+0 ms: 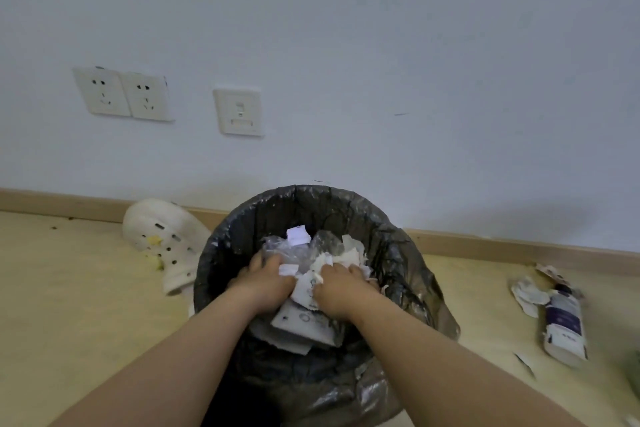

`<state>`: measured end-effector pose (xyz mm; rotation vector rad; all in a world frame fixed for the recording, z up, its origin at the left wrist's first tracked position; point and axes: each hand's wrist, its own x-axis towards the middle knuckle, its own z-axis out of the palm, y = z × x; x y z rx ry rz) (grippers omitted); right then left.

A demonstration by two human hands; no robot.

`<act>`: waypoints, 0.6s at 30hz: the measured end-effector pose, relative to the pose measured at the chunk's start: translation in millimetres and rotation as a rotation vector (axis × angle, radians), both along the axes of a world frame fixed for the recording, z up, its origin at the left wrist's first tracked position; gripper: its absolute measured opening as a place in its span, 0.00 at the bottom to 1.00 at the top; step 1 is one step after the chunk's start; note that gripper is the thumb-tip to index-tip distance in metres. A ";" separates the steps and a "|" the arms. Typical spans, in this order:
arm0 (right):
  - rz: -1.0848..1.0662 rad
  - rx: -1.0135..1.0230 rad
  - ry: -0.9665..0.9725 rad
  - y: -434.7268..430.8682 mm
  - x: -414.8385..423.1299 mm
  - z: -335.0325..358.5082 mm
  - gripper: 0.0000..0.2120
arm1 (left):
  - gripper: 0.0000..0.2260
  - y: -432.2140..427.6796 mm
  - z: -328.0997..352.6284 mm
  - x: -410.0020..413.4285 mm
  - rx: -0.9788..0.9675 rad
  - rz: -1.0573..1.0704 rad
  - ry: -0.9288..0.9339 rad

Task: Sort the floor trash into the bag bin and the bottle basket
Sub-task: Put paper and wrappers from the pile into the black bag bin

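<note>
Hands: left hand (266, 282) and right hand (341, 288) are closed around the paper wad (304, 288), low inside the bag bin (398, 253).
Risk: scraps could be spilled over the rim, or the loose liner dragged off, if the hands are lifted carelessly.
Remaining: floor litter (564, 322) is left to the right of the bin.

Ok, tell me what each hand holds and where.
One trash bundle over the bag bin: left hand grips its clear-plastic left side, right hand its crumpled-paper right side.
</note>
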<state>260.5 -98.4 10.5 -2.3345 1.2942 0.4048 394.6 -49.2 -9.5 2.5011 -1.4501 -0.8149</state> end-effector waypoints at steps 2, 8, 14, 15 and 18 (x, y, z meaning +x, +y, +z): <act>-0.027 0.027 0.022 -2.4 -4.6 -4.4 0.25 | 0.24 -2.9 2.9 -2.9 -0.011 -0.026 0.011; -0.142 0.131 -0.007 -4.1 -55.0 11.9 0.25 | 0.25 -17.8 11.0 -37.7 0.018 -0.088 0.224; -0.139 0.078 -0.051 4.7 -103.5 33.9 0.27 | 0.24 -19.1 17.5 -86.2 -0.113 -0.197 0.184; -0.128 0.054 -0.055 6.0 -106.8 35.8 0.27 | 0.23 -17.6 20.4 -89.5 -0.141 -0.209 0.142; -0.107 0.033 -0.094 10.7 -115.0 40.0 0.24 | 0.21 -10.1 31.7 -98.0 -0.179 -0.227 0.021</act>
